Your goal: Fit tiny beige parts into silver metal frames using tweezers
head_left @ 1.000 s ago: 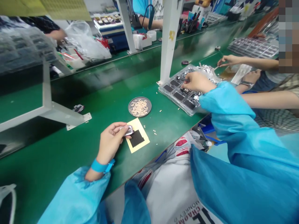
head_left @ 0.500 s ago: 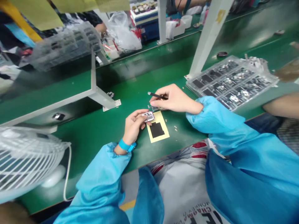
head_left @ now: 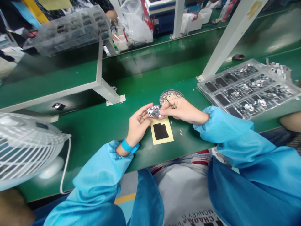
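Observation:
My left hand (head_left: 138, 126) is raised above the green bench mat (head_left: 77, 157) and holds a small metal-framed electronic part (head_left: 153, 111) between thumb and fingers. My right hand (head_left: 182, 111) grips a slim dark pick or tweezers (head_left: 169, 103), its tip at the part's edge. Below the hands lies a yellow card with a black square (head_left: 161, 131). Just behind them is a round mesh dish of pale small pieces (head_left: 170, 97), partly hidden by my right hand. A blue wristband (head_left: 129, 146) circles my left wrist.
A clear plastic tray of dark and metal parts (head_left: 246, 89) lies to the right. A white fan (head_left: 23, 147) stands at the left, beside a white metal bracket (head_left: 101, 84). A co-worker's forearm (head_left: 290, 121) enters at the right edge. Pale bits (head_left: 181, 132) lie on the mat.
My right hand has moved from the tray to the part, with the tool now at its edge. My left hand has raised the part off the card. The view has turned left, bringing the fan in.

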The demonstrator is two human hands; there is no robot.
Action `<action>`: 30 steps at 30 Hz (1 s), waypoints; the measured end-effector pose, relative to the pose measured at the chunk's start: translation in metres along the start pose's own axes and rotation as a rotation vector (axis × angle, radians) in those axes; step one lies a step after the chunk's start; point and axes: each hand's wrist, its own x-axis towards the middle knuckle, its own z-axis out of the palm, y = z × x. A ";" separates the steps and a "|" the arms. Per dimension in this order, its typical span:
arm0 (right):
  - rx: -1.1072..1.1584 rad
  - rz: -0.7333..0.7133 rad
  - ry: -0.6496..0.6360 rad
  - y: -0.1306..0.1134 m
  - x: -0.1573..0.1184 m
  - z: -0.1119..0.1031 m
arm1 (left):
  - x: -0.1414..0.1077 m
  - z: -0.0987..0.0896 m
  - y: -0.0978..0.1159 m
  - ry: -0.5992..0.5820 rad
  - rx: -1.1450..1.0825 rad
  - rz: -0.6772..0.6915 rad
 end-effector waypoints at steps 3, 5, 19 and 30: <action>-0.018 0.033 0.019 0.007 0.000 0.005 | -0.002 0.003 0.002 -0.015 0.055 0.030; -0.033 0.042 0.031 0.009 0.000 0.006 | -0.004 0.004 0.002 -0.016 0.073 0.040; -0.040 0.055 0.052 0.012 0.001 0.003 | -0.007 0.004 -0.002 0.046 0.199 0.063; -0.009 0.070 0.065 0.013 0.003 0.006 | -0.006 0.006 -0.002 0.057 0.184 0.076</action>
